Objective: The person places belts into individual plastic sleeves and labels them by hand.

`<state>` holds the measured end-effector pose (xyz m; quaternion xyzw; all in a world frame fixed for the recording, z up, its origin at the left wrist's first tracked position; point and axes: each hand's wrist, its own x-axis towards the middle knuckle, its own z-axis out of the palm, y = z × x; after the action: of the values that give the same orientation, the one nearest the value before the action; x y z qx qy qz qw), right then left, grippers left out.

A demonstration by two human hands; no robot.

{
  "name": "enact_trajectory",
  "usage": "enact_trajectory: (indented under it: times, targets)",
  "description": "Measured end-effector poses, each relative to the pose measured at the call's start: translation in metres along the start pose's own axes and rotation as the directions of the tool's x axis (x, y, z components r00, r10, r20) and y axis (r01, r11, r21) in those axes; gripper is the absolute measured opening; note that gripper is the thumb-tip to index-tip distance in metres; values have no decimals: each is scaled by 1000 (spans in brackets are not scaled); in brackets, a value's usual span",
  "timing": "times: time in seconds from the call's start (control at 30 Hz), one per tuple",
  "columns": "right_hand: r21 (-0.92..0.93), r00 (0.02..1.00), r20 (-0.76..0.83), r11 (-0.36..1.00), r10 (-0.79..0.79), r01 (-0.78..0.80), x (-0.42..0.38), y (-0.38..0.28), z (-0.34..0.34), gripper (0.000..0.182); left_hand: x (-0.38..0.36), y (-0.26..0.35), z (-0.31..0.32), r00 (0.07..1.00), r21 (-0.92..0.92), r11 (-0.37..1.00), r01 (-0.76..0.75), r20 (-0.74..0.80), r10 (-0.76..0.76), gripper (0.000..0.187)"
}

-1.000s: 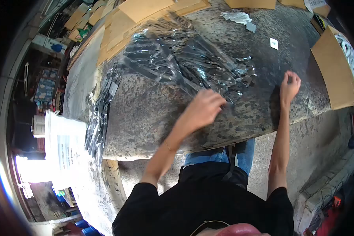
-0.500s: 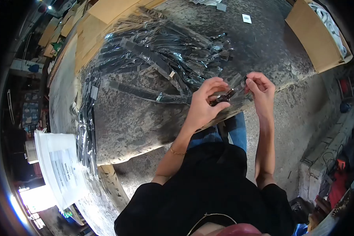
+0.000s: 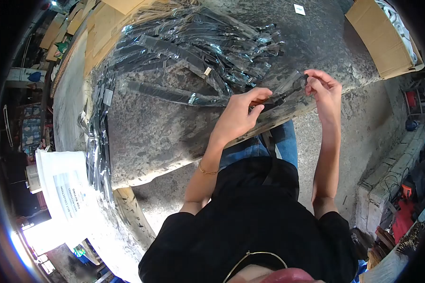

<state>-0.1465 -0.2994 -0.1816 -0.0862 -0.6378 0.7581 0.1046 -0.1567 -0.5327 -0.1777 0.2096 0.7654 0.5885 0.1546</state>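
My left hand (image 3: 243, 111) is at the table's front edge, thumb and fingers curved around a dark belt with a buckle end (image 3: 277, 100). Up and to the right, my right hand (image 3: 323, 87) pinches the end of a clear plastic sleeve (image 3: 290, 82), with a small dark piece at its fingertips. The sleeve stretches between the two hands. Left of my hands, a single plastic-wrapped dark belt (image 3: 174, 96) lies across the table, below a heap of similar wrapped belts (image 3: 222, 45).
More wrapped belts (image 3: 99, 137) hang over the left table edge beside a white bin (image 3: 63, 188). An open cardboard box (image 3: 378, 40) with white coiled items stands at the back right. A small white card (image 3: 299, 9) lies at the back of the grey table (image 3: 146, 141).
My right hand has moved right and slightly up, with the clear sleeve now stretched further from my left hand. The buckle end has shifted away from my left palm. The view has shifted a little.
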Motion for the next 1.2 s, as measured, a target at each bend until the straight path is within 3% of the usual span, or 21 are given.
enact_trajectory:
  times: [0.27,0.33,0.4,0.47,0.5,0.57,0.6,0.7,0.73,0.77,0.87,0.97,1.03,1.1,1.13,1.17,1.2]
  targets:
    - [39,992,124,999,-4,-1,1,-15,3,22,-4,13,-1,999,71,996,-47,-11,48,40]
    - [38,990,141,999,-27,22,-4,-23,3,20,2,24,11,920,395,875,-278,-150,361,48]
    - [35,986,159,999,-43,38,-10,-35,6,18,9,38,26,895,376,865,-332,-164,415,51]
    - [-166,981,178,981,-72,102,-16,-50,11,13,16,44,45,827,369,828,-421,-219,518,47]
    - [-171,982,176,980,-71,102,-17,-57,13,13,18,46,49,826,364,829,-424,-220,518,47]
    - [-350,908,269,846,-321,403,-17,-69,18,11,22,49,54,888,67,923,-380,-253,384,36]
    - [-387,864,263,774,-429,502,-17,-75,21,10,24,48,52,892,64,924,-376,-243,380,27]
    - [-433,835,220,717,-504,547,-11,-86,21,9,14,40,38,950,52,960,-274,-140,279,25]
    - [-400,855,183,758,-485,515,-10,-86,20,7,8,39,33,978,-55,979,-198,-81,193,24]
    - [-394,854,186,759,-486,518,-7,-85,19,7,2,31,29,978,-50,979,-197,-85,192,24]
    - [-299,877,61,829,-477,472,2,-78,15,7,-16,-3,16,979,9,979,-203,-8,203,23]
    - [-319,916,38,864,-400,390,0,-62,16,6,-21,-11,12,987,158,977,-142,104,126,29]
    - [-268,927,29,891,-373,367,-5,-54,23,6,-14,-1,22,923,254,908,-334,-107,370,37]
    - [-290,937,41,893,-348,344,-8,-52,27,7,-4,17,35,930,228,923,-310,-126,344,42]
    - [-281,932,65,890,-355,359,-6,-47,25,7,1,23,44,964,-46,975,-215,-167,205,39]
    - [-287,932,66,888,-356,360,-4,-46,23,7,3,26,50,984,-318,942,-107,-167,55,36]
    - [-258,941,81,905,-329,338,-1,-46,21,8,6,26,48,998,-356,934,45,-25,-57,25]
